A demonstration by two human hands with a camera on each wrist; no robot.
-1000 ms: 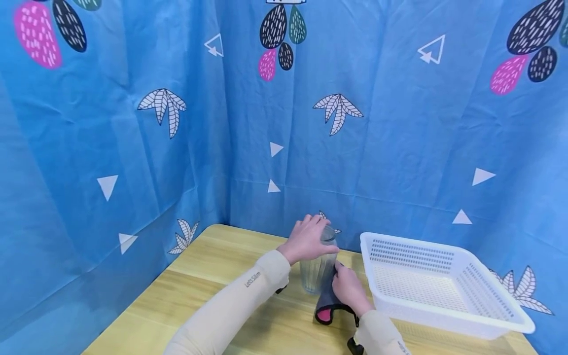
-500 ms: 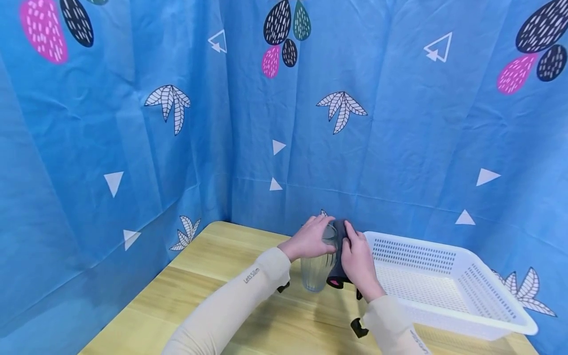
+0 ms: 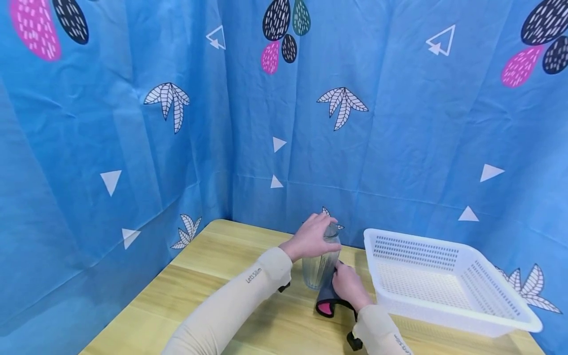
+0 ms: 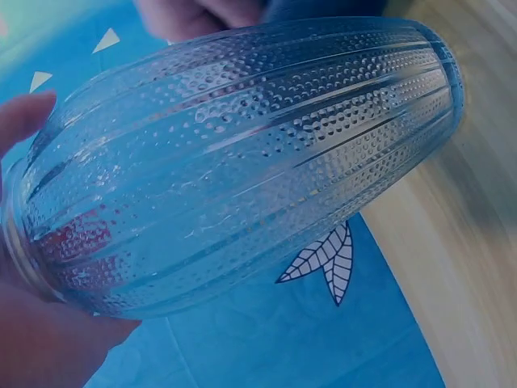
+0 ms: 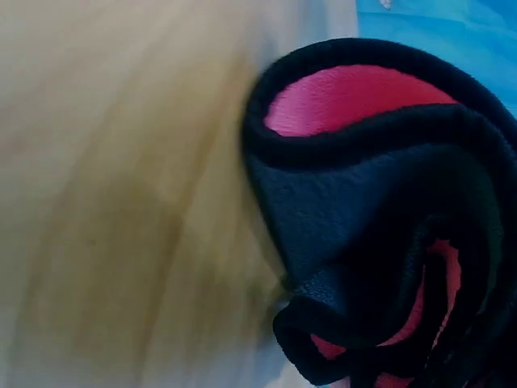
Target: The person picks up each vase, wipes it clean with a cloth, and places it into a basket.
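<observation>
A clear glass vase (image 3: 314, 273) with ribbed, dimpled sides stands on the wooden table. My left hand (image 3: 310, 239) grips it round the neck from above; in the left wrist view the thumb and a finger lie on opposite sides of the glass vase (image 4: 242, 162). My right hand (image 3: 349, 285) holds a folded dark grey cloth (image 3: 327, 294) against the vase's lower right side. Black edging and a pink underside show on the cloth (image 5: 323, 202) in the right wrist view. Most right-hand fingers are hidden by the cloth and the hand itself.
A white perforated plastic basket (image 3: 443, 310) stands just right of my right hand. Behind the wooden table (image 3: 199, 281) hangs a blue patterned curtain (image 3: 399, 148), close to the vase.
My right hand with the cloth went up the vase's right side half a second ago and is now low on it again. The left hand keeps its grip on the neck.
</observation>
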